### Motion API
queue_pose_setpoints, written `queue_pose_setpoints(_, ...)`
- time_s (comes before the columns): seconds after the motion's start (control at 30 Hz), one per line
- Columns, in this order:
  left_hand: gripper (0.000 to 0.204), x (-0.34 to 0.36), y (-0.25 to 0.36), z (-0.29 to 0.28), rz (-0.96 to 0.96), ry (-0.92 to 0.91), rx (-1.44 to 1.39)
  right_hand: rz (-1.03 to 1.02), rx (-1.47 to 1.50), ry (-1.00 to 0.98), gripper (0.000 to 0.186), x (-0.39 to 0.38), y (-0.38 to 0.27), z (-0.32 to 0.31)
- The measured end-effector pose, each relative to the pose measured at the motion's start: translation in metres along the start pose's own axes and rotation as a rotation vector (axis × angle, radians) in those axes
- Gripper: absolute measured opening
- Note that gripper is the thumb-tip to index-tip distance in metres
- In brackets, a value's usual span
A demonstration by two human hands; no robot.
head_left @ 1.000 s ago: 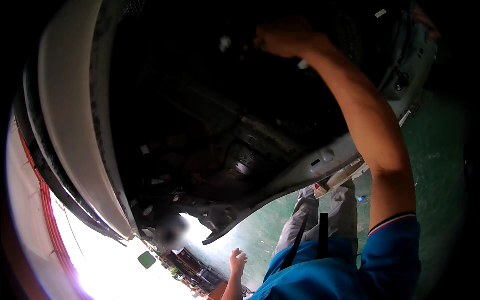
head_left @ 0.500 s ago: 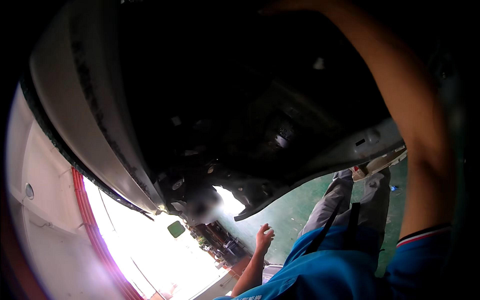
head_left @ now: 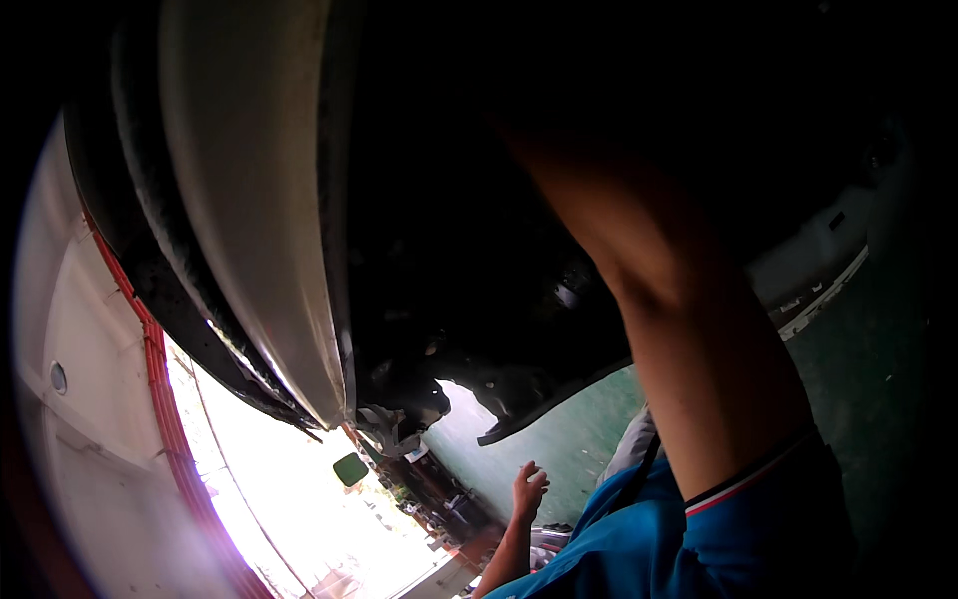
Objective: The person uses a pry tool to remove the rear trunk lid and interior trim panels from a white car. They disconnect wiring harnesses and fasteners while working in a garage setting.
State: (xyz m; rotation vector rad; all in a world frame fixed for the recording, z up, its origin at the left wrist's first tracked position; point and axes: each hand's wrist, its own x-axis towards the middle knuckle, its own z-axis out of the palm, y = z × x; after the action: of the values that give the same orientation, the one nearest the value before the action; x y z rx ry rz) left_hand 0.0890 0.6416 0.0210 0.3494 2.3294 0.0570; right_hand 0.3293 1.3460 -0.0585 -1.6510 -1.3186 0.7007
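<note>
My right forearm (head_left: 699, 369) rises across the picture and bends into the dark hollow of a vehicle body (head_left: 469, 250). Deep shadow swallows the hand at its end, so neither its fingers nor anything in them can be made out. Lower down, my left hand (head_left: 529, 491) hangs in the air beside my blue shirt (head_left: 619, 529), its fingers loosely bent and apart, with nothing seen in them. Nearest above it is the dark, jagged lower edge (head_left: 514, 414) of the vehicle body.
A pale curved body panel (head_left: 249, 200) with dark edging runs down the left side. Past it are a red-framed opening (head_left: 165, 389) with bright light and a white wall (head_left: 85, 389). Green floor (head_left: 589, 434) shows below. A small green rounded piece (head_left: 350, 469) stands against the glare.
My right arm has swung left and deeper into the dark hollow. The view has shifted, bringing the pale panel further right. My left hand stays nearly in place.
</note>
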Motion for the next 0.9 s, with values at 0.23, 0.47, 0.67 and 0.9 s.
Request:
queue_pose_setpoints(0.23, 0.059, -0.006, -0.019, 0.032, -0.018, -0.006, -0.016, -0.287, -0.258, -0.724, 0.034, -0.090, 0.002, -0.098)
queue_pose_setpoints(0.47, 0.060, -0.008, -0.031, 0.037, 0.023, -0.021, -0.009, -0.301, 0.229, -1.004, 0.041, -0.197, -0.035, -0.122)
queue_pose_setpoints(0.67, 0.060, 0.034, -0.067, 0.030, -0.001, -0.080, 0.035, -0.531, 0.390, -0.789, 0.038, -0.262, -0.059, -0.073)
queue_pose_setpoints(0.9, 0.060, 0.068, -0.100, -0.002, 0.111, -0.091, 0.052, -0.648, 0.338, -0.482, 0.035, -0.257, -0.056, -0.009)
